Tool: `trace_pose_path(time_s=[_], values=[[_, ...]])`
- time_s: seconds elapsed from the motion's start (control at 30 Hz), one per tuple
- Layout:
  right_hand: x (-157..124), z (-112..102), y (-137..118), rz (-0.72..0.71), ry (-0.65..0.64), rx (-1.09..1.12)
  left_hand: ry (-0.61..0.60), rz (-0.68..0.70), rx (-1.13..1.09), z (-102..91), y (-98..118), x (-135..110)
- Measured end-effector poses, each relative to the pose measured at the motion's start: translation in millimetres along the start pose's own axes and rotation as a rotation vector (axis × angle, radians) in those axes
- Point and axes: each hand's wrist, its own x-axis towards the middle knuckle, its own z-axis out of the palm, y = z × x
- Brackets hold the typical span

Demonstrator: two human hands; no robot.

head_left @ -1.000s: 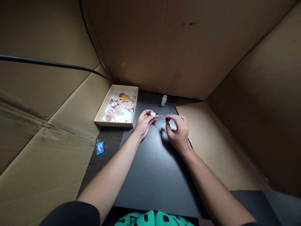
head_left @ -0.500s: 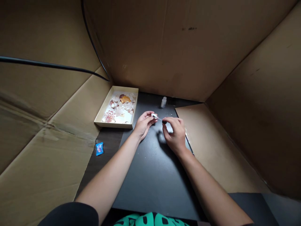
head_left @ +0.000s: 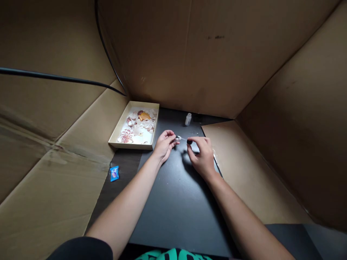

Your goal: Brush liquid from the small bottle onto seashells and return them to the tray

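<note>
Between the fingers and thumb of my left hand (head_left: 165, 146) is a small white piece (head_left: 178, 137) with a dark part, too small to make out clearly. Close on its right, my right hand (head_left: 202, 153) pinches a black bottle cap (head_left: 189, 142). A thin pale stem (head_left: 183, 139) runs from the cap toward the white piece; whether its tip touches cannot be told. Behind both hands a small clear bottle (head_left: 188, 119) stands upright without a cap.
A shallow cream box (head_left: 131, 145) with several seashells (head_left: 137, 130) sits at the back left. Nearer lies a blue wrapped packet (head_left: 114, 173). Flat cardboard (head_left: 238, 159) covers the right side of the dark table (head_left: 168, 206); cardboard walls (head_left: 179, 54) enclose it. A black cable (head_left: 54, 75) crosses the upper left.
The white piece is turned a little in my left hand, whose fingers have shifted slightly. My right hand keeps the cap in nearly the same place. The whole view has tilted slightly.
</note>
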Motion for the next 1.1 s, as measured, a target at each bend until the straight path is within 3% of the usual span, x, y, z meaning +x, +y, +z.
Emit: trace_pose_path(time_s=[0.27, 0.37, 0.73, 1.1], values=[[0.3, 0.3, -0.9, 0.000, -0.006, 0.005, 0.004, -0.016, -0.044, -1.3, 2.8, 1.1], [0.1, 0.2, -1.4, 0.022, 0.041, 0.006, -0.022, -0.027, -0.031, -1.3, 3.7, 0.0], [-1.6, 0.4, -3.1, 0.078, -0.020, 0.046, -0.124, -0.133, -0.128, -3.2, 5.3, -1.6], [-2.6, 2.6, 0.0, 0.086, -0.018, 0.073, -0.103, -0.138, -0.123, -3.7, 4.4, -1.2]])
